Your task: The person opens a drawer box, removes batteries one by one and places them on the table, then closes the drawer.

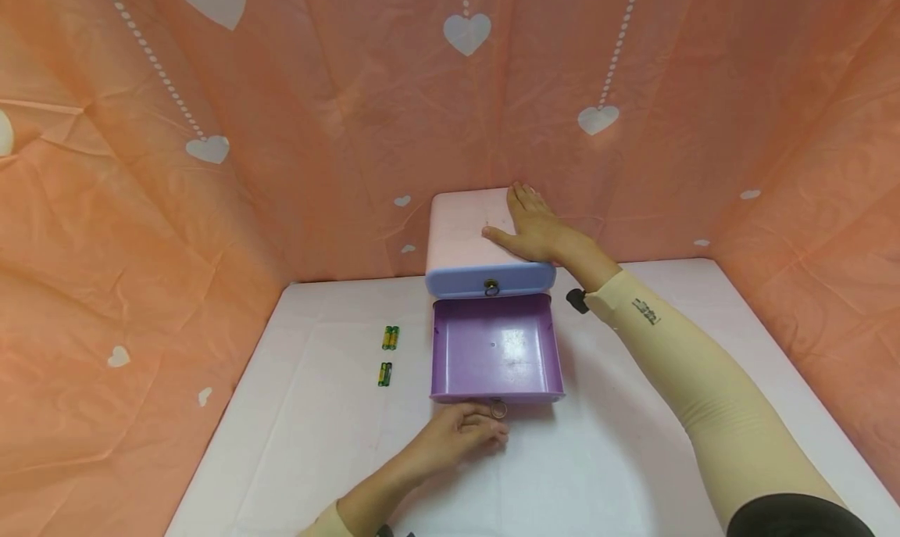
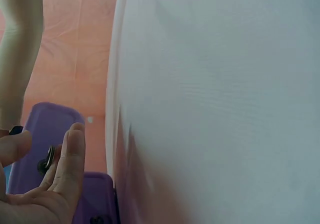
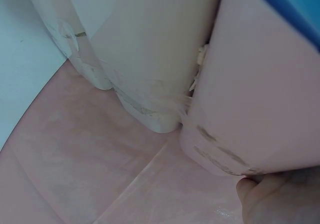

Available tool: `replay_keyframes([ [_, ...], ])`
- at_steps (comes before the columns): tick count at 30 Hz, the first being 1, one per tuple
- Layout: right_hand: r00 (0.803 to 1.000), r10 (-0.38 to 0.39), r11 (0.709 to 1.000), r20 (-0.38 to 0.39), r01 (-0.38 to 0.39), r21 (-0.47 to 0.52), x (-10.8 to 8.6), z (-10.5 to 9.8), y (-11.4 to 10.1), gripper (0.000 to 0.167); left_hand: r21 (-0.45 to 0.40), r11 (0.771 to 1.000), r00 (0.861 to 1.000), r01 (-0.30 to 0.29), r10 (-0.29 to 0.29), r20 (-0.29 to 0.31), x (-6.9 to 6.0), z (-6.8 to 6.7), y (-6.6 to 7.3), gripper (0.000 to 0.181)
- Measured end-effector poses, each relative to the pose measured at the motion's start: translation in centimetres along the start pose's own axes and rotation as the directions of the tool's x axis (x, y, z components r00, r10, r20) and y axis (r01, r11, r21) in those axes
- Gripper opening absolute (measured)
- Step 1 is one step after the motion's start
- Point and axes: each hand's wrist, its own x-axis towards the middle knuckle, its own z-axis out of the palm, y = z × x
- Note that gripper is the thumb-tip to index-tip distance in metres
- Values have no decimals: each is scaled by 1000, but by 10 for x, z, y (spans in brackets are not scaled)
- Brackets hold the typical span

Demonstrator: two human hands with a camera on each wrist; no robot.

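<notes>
one drawer unit (image 1: pixel 460 228) at the back of the white tabletop (image 1: pixel 316 459), lower purple drawer (image 1: pixel 492 361) pulled out. right hand (image 1: pixel 532 232) spread on its pink top. left hand (image 1: pixel 453 438) with fingers nearly straight, just beside the ring pull (image 1: pixel 498 402); cannot tell if touching it. two pairs of batteries (image 1: pixel 390 338) left of the drawer.

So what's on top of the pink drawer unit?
The right hand rests on the pink drawer unit; nothing else shows on its top. The patch directly beneath that hand is covered, so it can't be checked.
</notes>
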Motion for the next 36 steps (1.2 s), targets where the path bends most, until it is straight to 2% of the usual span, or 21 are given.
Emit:
replay_keyframes([
  [5, 1000, -3, 1000, 0, 3, -3, 1, 0, 1, 104, -107, 994, 1000, 6, -6, 0, 3, 2, -2, 37],
  [15, 1000, -2, 1000, -4, 2, -4, 0, -1, 0, 104, -189, 982, 998, 8, -21, -65, 8, 6, -6, 32],
  [25, 1000, -1, 1000, 0, 1, -9, 0, 0, 1, 105, -194, 981, 991, 18, -44, -130, 11, 9, -10, 23],
  [36, 1000, 2, 1000, 6, -2, -10, 0, -1, 0, 104, -179, 984, 987, -8, -21, -160, 9, 10, -6, 22],
])
